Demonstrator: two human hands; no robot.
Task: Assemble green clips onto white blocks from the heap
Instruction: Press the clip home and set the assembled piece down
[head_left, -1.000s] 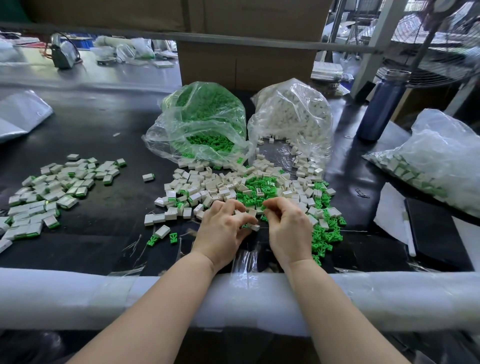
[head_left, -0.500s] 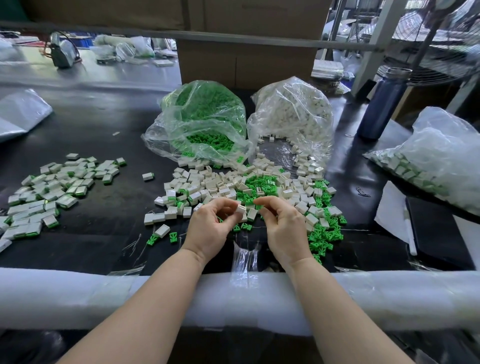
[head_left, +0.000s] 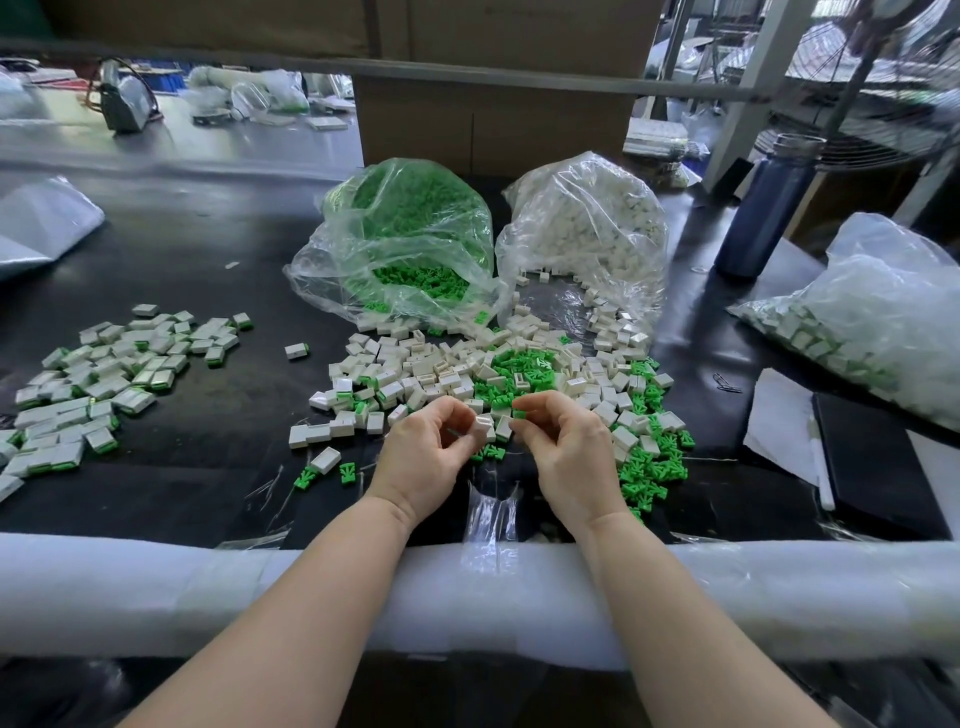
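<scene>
I have a white block pinched in the fingertips of my left hand and a green clip pinched in my right hand, the two parts just apart above the near edge of the heap. The risk, as I judge it, is a skewed clip: both parts are small, so it may jam or pop free and vanish among the loose ones below. Beyond my hands lie the bag of green clips and the bag of white blocks; the finished pile lies well to my left. All of it rests on a black table whose near edge is foam-padded; a blue bottle stands far right.
</scene>
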